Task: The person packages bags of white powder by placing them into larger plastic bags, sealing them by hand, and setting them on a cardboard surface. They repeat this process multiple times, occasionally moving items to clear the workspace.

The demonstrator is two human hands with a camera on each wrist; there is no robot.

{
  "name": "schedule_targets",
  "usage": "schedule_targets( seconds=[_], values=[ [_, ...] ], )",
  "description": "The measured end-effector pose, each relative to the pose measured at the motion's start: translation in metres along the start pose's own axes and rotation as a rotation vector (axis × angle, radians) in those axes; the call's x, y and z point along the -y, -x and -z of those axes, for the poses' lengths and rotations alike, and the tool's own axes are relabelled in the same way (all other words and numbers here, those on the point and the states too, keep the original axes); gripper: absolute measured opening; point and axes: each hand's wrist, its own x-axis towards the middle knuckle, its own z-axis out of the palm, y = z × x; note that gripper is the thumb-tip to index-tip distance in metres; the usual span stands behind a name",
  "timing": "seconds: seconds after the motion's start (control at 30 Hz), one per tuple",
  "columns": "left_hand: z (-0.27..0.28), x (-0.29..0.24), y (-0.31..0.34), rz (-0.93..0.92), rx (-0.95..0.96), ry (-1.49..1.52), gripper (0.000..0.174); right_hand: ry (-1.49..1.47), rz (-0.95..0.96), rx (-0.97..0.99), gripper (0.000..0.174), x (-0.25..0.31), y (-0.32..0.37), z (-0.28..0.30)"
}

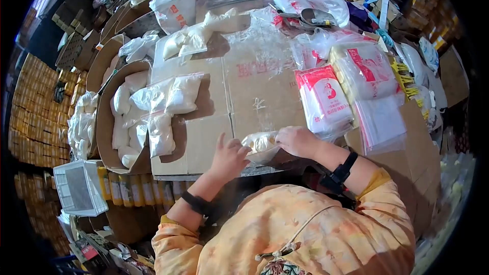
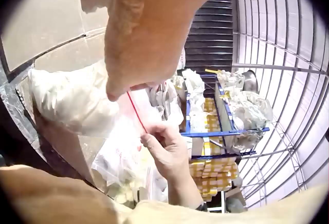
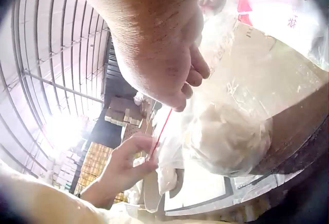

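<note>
A clear zip-lock bag (image 1: 261, 141) filled with something pale lies at the near edge of the cardboard-covered table. Its red zip strip runs taut between both hands in the wrist views. My left hand (image 1: 229, 157) pinches one end of the bag's mouth, one finger raised in the head view. At the other end, my right hand (image 1: 298, 141) pinches the strip with thumb and fingers. The bag's pale bulk (image 3: 226, 139) hangs beside the strip in the right wrist view. Each hand's fingertips are partly hidden in its own wrist view.
Filled bags (image 1: 173, 94) lie at the left, some in a round cardboard container (image 1: 104, 122). More filled bags (image 1: 196, 35) lie farther back. Packs of red-printed plastic bags (image 1: 323, 97) are stacked at the right. A white crate (image 1: 80, 188) stands below the table's left side.
</note>
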Motion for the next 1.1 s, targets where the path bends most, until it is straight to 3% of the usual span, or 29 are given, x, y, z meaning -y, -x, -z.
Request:
schedule_targets(
  seconds=[0.1,0.2,0.27,0.37,0.47,0.57,0.6,0.63,0.67,0.7,0.73,0.8,0.87,0.93,0.97,1.0,1.03,1.1],
  values=[
    [0.004,0.002,0.002,0.036,0.031,-0.143,0.011,0.121,0.063,-0.022,0.01,-0.003,-0.004,0.001],
    [0.009,0.001,0.002,0.04,-0.08,-0.223,0.011,0.157,-0.056,-0.234,0.008,-0.006,-0.009,-0.001],
    [0.011,0.002,0.002,0.068,-0.144,-0.22,0.011,0.228,-0.044,-0.2,0.008,-0.013,-0.012,0.009],
    [0.009,0.013,0.003,0.111,0.161,-0.129,0.011,0.237,-0.016,-0.077,0.008,-0.02,-0.009,0.011],
    [0.024,0.005,0.004,-0.084,0.086,-0.191,0.009,0.095,-0.041,-0.048,0.009,-0.015,-0.009,0.027],
    [0.018,0.015,0.017,-0.019,-0.046,-0.01,0.009,-0.167,-0.241,-0.056,0.018,-0.021,-0.007,0.036],
    [0.012,0.019,0.022,0.136,-0.089,0.152,0.011,-0.262,-0.332,-0.057,0.022,-0.029,-0.004,0.038],
    [0.003,0.024,0.029,0.289,-0.127,0.314,0.013,-0.367,-0.286,0.01,0.041,-0.047,0.0,0.023],
    [-0.009,0.029,0.035,0.441,-0.16,0.475,0.015,-0.42,-0.238,0.023,0.045,-0.05,-0.001,0.011],
    [-0.025,0.031,0.035,0.407,-0.224,0.587,0.037,-0.469,-0.186,0.039,0.05,-0.05,-0.003,-0.001],
    [-0.039,0.031,0.031,0.371,-0.235,0.658,0.044,-0.517,-0.131,0.058,0.055,-0.053,-0.006,-0.016],
    [-0.062,0.019,0.017,0.31,-0.242,0.8,0.058,-0.821,-0.03,0.073,0.052,-0.082,-0.012,-0.095],
    [-0.082,0.014,0.005,0.286,-0.243,0.921,0.053,-0.993,0.002,0.055,0.042,-0.086,-0.018,-0.121],
    [-0.103,0.015,-0.001,0.325,-0.258,1.043,0.044,-1.018,-0.039,0.012,0.026,-0.058,-0.019,-0.086],
    [-0.109,0.016,-0.003,0.381,-0.269,1.1,0.038,-1.333,-0.259,-0.076,0.009,-0.039,-0.023,-0.079],
    [-0.113,0.014,-0.005,0.437,-0.283,1.157,0.032,-1.258,-0.236,-0.139,0.009,-0.041,-0.022,-0.087],
    [-0.117,0.006,-0.007,0.631,-0.404,1.388,0.022,-1.181,-0.215,-0.2,0.01,-0.043,-0.018,-0.096],
    [-0.11,0.013,-0.006,0.513,-0.405,1.36,0.017,-1.028,-0.114,-0.33,0.008,-0.035,-0.024,-0.087]
  ],
)
